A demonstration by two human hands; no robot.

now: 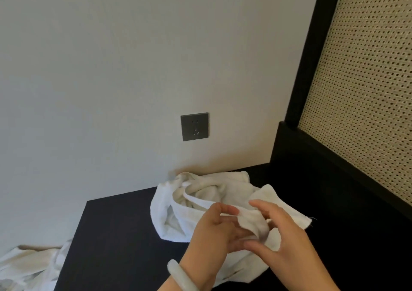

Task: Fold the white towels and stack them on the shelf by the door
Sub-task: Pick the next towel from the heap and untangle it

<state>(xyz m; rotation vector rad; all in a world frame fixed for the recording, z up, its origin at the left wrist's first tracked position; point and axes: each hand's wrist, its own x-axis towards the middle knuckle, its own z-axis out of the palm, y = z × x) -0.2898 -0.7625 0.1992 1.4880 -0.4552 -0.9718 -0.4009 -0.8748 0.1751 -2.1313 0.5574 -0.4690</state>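
A: Position of the towel?

B: Crumpled white terry towel [200, 201], lower centre of the frame. It is heaped on the flat black surface [116, 235]. The far edge of the heap sits against the plain pale wall [111, 67]. The near end is raised off the surface, in both hands.

A: Left hand?

B: Left hand [209, 235], lower centre, with a smooth pale stone bangle [178, 277] on the wrist. Thumb and forefinger pinch a hem of the towel at its upper edge. The other fingers [231, 232] are curled loosely beneath, partly under the cloth.

A: And the right?

B: Right hand [287, 244], just right of the left one, the two close enough that they almost touch. Its fingers [260, 206] are curled over the top of a bunched fold, with the thumb under it. The fold is gripped between them. One corner of the towel juts out to the right, past this hand.

A: Surroundings?

B: Rumpled white cloth [29, 266], lower left corner of the frame, beyond the left edge of the surface and lower than it. Cannot tell what it lies on. Square dark grey wall socket [194, 126], mid-frame, on the wall above the towel heap. On the right of the frame there is a woven cane panel [361, 90] set in a black frame, rising at the right end of the surface.
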